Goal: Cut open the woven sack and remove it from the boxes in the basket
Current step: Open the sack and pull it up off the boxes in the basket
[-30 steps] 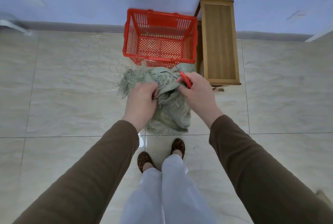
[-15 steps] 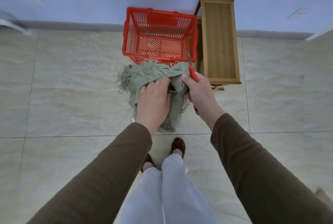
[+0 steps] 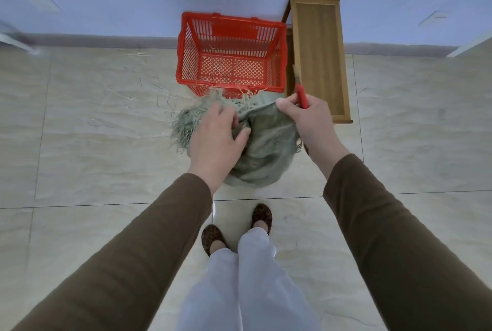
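Observation:
I hold a crumpled grey-green woven sack [image 3: 266, 149] in the air in front of me, its frayed edge hanging out to the left. My left hand [image 3: 217, 139] lies over the sack's left side, fingers spread and thumb hooked into a fold. My right hand [image 3: 308, 120] pinches the sack's upper right edge and also grips a red-handled cutter [image 3: 302, 97] whose blade points up. Beyond my hands a red plastic basket [image 3: 183, 64] stands on the floor, holding only a few loose fibres; no boxes show in it.
A wooden stool [image 3: 319, 59] stands against the basket's right side, near the blue wall. Loose sack fibres lie on the pale floor tiles [image 3: 93, 123] left of the basket. My feet [image 3: 237, 226] are just below the sack.
My left hand has loosened from a grip on the bunched sack to a spread hold over its left side. My right hand has lifted the sack's right edge, and the sack hangs wider.

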The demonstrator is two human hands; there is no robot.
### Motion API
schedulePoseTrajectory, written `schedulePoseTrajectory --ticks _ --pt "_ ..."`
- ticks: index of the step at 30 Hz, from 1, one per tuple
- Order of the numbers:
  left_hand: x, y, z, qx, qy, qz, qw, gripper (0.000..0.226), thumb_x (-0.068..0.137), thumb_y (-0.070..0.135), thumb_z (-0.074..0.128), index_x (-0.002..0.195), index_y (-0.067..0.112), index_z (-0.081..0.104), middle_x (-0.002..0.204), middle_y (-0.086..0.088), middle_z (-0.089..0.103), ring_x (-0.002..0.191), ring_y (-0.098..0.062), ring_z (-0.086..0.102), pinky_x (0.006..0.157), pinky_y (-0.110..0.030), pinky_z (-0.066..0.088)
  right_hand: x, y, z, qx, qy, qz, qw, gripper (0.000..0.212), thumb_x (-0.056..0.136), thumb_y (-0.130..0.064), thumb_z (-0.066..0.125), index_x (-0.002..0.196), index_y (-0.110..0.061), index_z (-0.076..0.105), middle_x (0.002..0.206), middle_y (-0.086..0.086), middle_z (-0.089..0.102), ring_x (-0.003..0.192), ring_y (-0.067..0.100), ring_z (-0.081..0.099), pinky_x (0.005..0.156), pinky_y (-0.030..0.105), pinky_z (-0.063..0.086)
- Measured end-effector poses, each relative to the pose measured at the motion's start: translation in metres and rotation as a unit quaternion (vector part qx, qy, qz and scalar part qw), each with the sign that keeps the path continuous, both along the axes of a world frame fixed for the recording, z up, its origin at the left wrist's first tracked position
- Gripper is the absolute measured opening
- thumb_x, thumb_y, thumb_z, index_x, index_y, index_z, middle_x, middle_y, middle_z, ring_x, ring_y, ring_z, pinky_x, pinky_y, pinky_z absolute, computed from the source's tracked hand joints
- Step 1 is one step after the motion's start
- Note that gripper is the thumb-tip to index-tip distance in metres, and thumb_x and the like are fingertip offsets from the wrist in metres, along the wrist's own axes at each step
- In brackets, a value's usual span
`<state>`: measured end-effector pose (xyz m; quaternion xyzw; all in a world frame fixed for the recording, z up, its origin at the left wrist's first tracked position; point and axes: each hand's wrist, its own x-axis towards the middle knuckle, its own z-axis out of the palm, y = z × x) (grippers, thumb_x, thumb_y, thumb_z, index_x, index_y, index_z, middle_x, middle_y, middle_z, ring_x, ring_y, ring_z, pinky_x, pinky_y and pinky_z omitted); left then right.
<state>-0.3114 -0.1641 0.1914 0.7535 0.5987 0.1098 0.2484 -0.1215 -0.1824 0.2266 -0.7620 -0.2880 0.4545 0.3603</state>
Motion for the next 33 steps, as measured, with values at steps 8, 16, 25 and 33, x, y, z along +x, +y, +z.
schedulePoseTrajectory --ticks 8,16,25,33 --pt "-0.015 0.005 -0.021 -0.149 -0.052 0.045 0.987 0.033 0.089 0.007 0.064 0.109 0.033 0.066 0.098 0.000 0.076 0.092 -0.032 0.071 0.078 -0.044 0.059 0.008 -0.025 -0.011 -0.021 -0.063 -0.057 0.996 0.024 0.093 -0.032 0.074 0.073 -0.019 0.070 0.083 0.010 0.073 0.080 0.026 0.068 0.092 0.054 0.058" --pt "-0.002 0.009 -0.002 -0.321 -0.349 0.163 0.866 0.011 0.080 0.023 0.075 0.081 0.034 0.079 0.080 0.005 0.080 0.071 -0.014 0.075 0.067 -0.030 0.058 -0.020 -0.008 -0.009 0.026 -0.310 0.203 0.929 0.037 0.091 -0.059 0.064 0.120 -0.036 0.067 0.108 -0.015 0.058 0.079 -0.003 0.055 0.064 0.017 0.040" --pt "-0.024 0.018 0.000 -0.256 -0.294 0.152 0.908 0.011 0.095 0.004 0.071 0.091 0.014 0.074 0.089 -0.011 0.074 0.081 -0.023 0.067 0.080 -0.039 0.056 -0.012 0.006 -0.021 -0.038 -0.143 0.169 0.974 0.036 0.099 -0.039 0.064 0.067 -0.022 0.058 0.063 -0.002 0.053 0.061 0.019 0.051 0.065 0.036 0.046" --pt "-0.029 0.014 -0.002 -0.147 -0.192 0.155 0.958 0.007 0.090 0.008 0.069 0.086 0.012 0.066 0.085 -0.008 0.071 0.079 -0.030 0.064 0.075 -0.042 0.053 -0.020 0.005 -0.021 -0.028 -0.245 0.129 0.960 0.043 0.101 -0.042 0.059 0.064 -0.022 0.049 0.057 -0.005 0.047 0.054 0.017 0.047 0.054 0.030 0.036"
